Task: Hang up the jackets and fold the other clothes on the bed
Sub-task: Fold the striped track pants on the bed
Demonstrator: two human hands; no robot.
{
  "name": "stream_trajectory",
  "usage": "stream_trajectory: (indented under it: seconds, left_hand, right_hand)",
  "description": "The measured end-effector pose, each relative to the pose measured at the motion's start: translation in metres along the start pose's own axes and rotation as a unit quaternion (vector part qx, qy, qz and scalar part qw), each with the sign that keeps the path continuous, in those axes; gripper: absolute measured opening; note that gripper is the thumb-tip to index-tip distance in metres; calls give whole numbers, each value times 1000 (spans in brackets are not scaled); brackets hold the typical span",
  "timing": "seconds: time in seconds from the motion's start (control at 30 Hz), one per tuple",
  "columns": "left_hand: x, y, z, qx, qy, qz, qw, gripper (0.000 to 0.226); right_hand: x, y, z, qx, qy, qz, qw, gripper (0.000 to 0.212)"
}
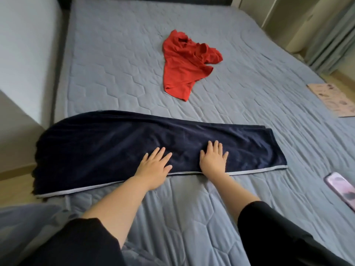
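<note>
navy garment (pixel 96 146): stretched long across the near part of the bed (pixel 115 54), looks folded lengthwise to me, left end right at the bed's edge
left hand (pixel 155 166): flat on the navy garment by its front hem, fingers straight and spread, gripping nothing
red shirt (pixel 184 64): crumpled mid-bed, well apart from the navy garment
right hand (pixel 214 160): same deal, palm down, fingers flat
phone (pixel 342 189): on the bed, far right

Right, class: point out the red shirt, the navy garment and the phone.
red shirt (pixel 182 68), head view, middle of cloth
navy garment (pixel 115 143), head view, flat left half
phone (pixel 340 187), head view, its middle
</note>
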State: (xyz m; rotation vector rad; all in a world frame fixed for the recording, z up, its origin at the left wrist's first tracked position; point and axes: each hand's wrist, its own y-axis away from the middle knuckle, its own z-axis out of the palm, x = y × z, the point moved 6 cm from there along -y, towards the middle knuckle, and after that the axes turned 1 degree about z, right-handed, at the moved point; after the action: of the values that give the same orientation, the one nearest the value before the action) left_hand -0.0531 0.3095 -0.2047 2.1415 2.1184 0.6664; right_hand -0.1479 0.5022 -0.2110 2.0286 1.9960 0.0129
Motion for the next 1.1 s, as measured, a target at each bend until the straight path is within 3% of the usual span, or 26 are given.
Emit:
stream_trajectory:
  seconds: [0.2,0.53,0.67,0.8,0.87,0.97,1.1]
  left_hand:
    - [-95,33,-11,40,-26,-81,996,56]
    - [-197,43,-40,101,77,-256,958,57]
    - [-251,48,-60,114,105,-272,950,61]
    - [-304,65,-63,85,218,-229,945,60]
    - [-325,74,-61,109,282,-231,925,60]
    - [-358,90,-49,155,377,-295,864,54]
    - [-392,112,-5,84,480,-362,795,50]
  right_hand:
    - [-149,28,28,-58,-3,-156,986,58]
    - [-285,46,62,-39,17,-200,979,60]
    - [-332,50,73,-28,6,-218,976,57]
    - [-380,61,85,-16,-9,-238,971,56]
    - [-401,68,92,-3,-17,-244,970,57]
    - [-417,73,102,21,-28,-238,971,59]
    - [-413,67,115,35,-5,-224,974,61]
